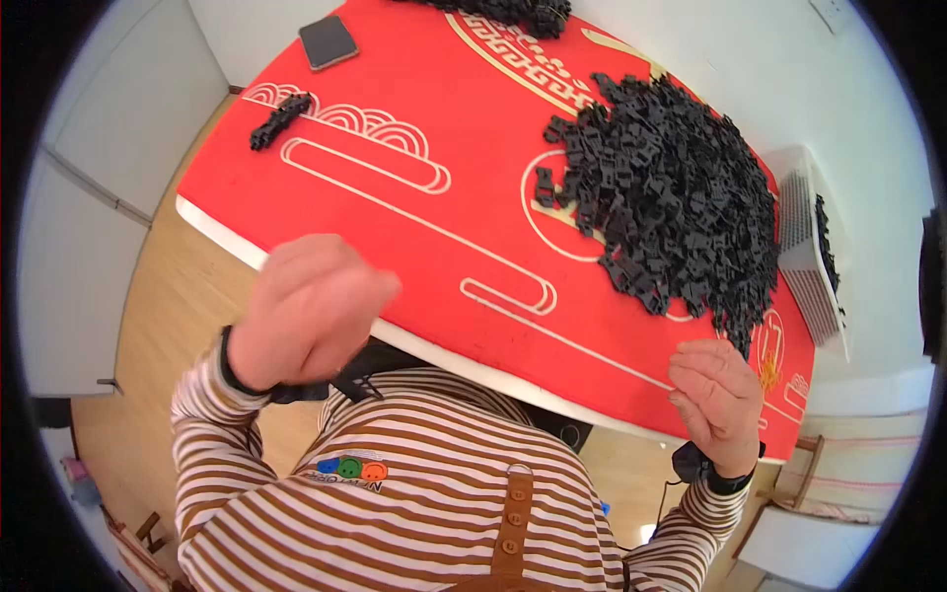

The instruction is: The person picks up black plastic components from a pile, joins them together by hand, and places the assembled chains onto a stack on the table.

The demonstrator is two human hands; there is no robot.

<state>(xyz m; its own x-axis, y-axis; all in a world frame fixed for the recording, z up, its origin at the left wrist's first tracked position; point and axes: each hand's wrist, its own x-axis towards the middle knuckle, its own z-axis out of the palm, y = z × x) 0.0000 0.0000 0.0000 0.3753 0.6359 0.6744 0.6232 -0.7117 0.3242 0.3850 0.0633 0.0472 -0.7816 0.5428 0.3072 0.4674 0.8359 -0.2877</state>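
My left hand (318,308), a little blurred, is closed in a fist above the table's near edge. Whatever it may hold is hidden from this angle. Low at the right, my right hand (718,400) has its fingers bent and drawn together, thumb close beneath them. Nothing nameable shows between them. Just beyond this hand lies the lower tip of a large heap of small black plastic clips (681,197). A short bundle of joined black pieces (280,121) rests at the table's far left.
The table (395,237) has a red cover with pale patterns. A phone (328,42) lies at the back left, and more black pieces (523,14) sit at the far edge. A white basket (811,257) tilts beside the heap. Yellow bits (769,370) lie near my right hand.
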